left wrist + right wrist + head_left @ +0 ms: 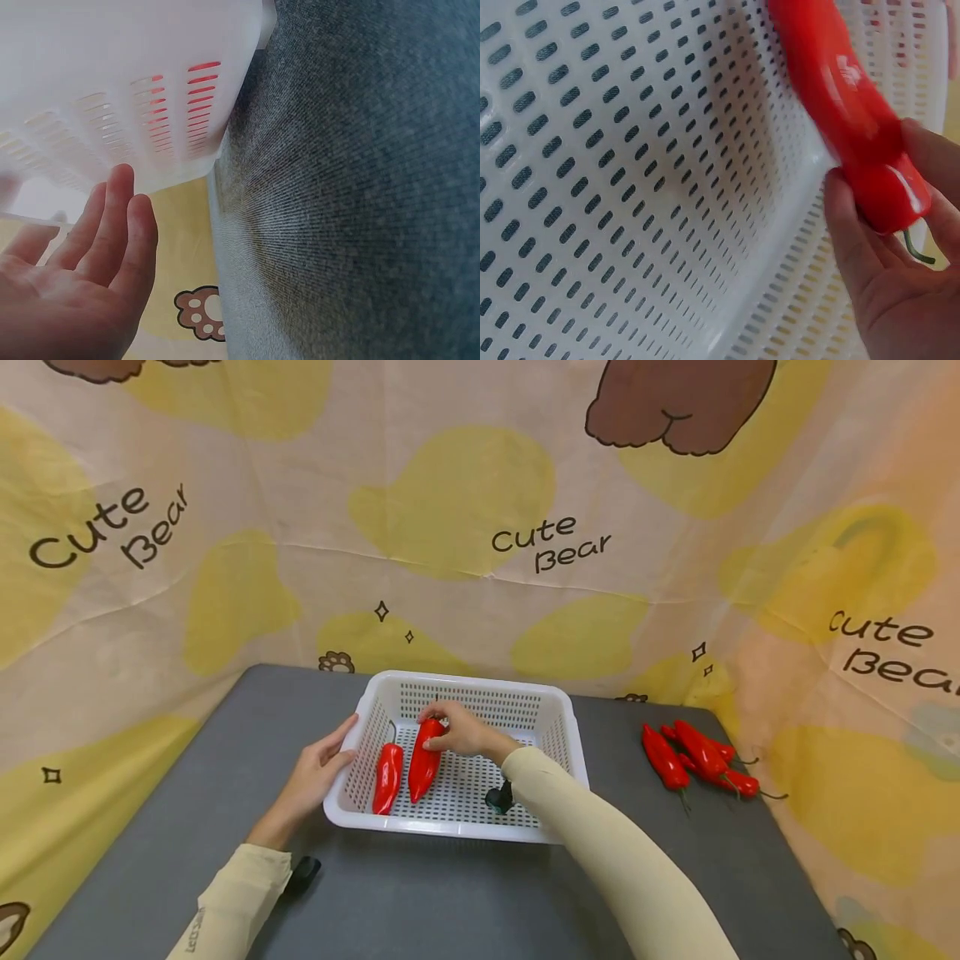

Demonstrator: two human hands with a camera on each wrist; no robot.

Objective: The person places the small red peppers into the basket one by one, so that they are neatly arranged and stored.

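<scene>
In the head view, my right hand [461, 729] pinches a long red chili pepper [425, 768] near its stem end, inside a white perforated plastic basket [450, 828]. The right wrist view shows thumb and fingers on either side of this glossy pepper [840, 97], its short green stem sticking out past them. Another red pepper [387, 778] lies to its left, along the basket's left side. My left hand [317, 772] holds the basket's left rim; in the left wrist view, several of its fingers [112, 225] extend along the outer wall.
To the right of the basket, several red peppers [701, 756] with green stems lie in a loose pile on the grey tabletop [420, 893]. A patterned cloth [450, 610] hangs behind the table and along its sides.
</scene>
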